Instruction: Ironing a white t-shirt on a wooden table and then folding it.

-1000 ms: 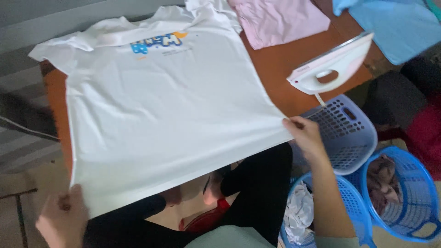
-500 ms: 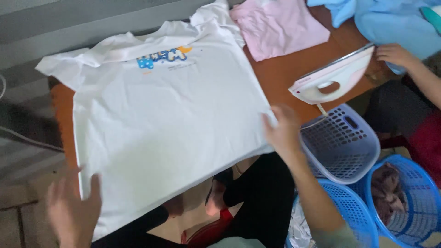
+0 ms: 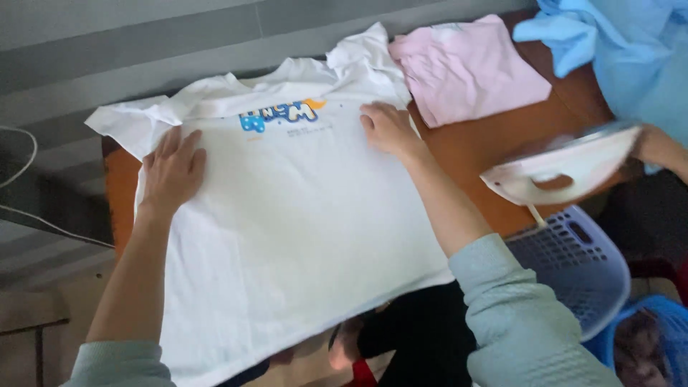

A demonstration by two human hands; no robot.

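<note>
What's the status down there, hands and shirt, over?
Left hand and right hand flat on white T-shirt, fingers spread, nothing gripped. Shirt spread face up on brown table. Another person's hand holds white iron at right, off the shirt.

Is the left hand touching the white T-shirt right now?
Touching. The head view shows the left hand lying flat, fingers spread, on the white T-shirt near its shoulder, with no gap visible.

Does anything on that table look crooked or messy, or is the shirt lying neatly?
Mostly neat: the left hand and right hand lie flat on the white T-shirt. Its far right sleeve is bunched up, its hem hangs off the near edge of the table, and another person's hand holds a tilted iron.
</note>
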